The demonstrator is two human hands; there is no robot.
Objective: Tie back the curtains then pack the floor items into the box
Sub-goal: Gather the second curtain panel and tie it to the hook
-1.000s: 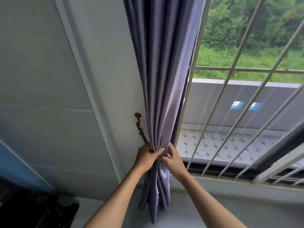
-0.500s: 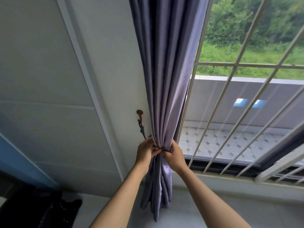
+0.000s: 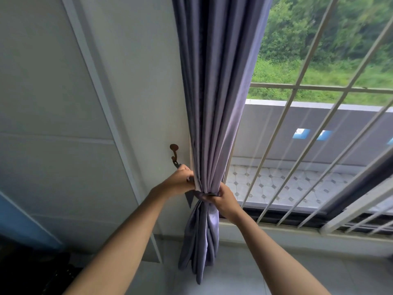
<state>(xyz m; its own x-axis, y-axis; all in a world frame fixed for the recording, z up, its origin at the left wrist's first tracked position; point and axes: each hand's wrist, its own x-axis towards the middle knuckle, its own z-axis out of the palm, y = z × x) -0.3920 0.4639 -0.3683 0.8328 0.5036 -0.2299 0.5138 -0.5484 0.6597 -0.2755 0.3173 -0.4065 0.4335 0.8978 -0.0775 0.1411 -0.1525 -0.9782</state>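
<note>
A purple-grey curtain [image 3: 214, 103] hangs gathered at the window's left edge. A matching fabric tie-back band [image 3: 203, 195] wraps round its waist. My left hand [image 3: 180, 180] grips the band's end at the curtain's left side, just below a brown wall hook [image 3: 174, 153]. At the right side of the bundle my right hand [image 3: 224, 200] holds the band against the folds. A loose tail of the band [image 3: 189, 199] hangs under my left hand. The curtain's lower part drapes down to the floor.
White window bars [image 3: 297, 133] and the sill [image 3: 297, 231] fill the right. A pale panelled wall [image 3: 85, 124] stands on the left. Dark objects [image 3: 32, 269] lie at the lower left on the light tiled floor [image 3: 234, 279].
My hands have moved apart round the gathered curtain. The left went up toward the hook, and the band now shows wrapped round the bundle. The view shifted slightly.
</note>
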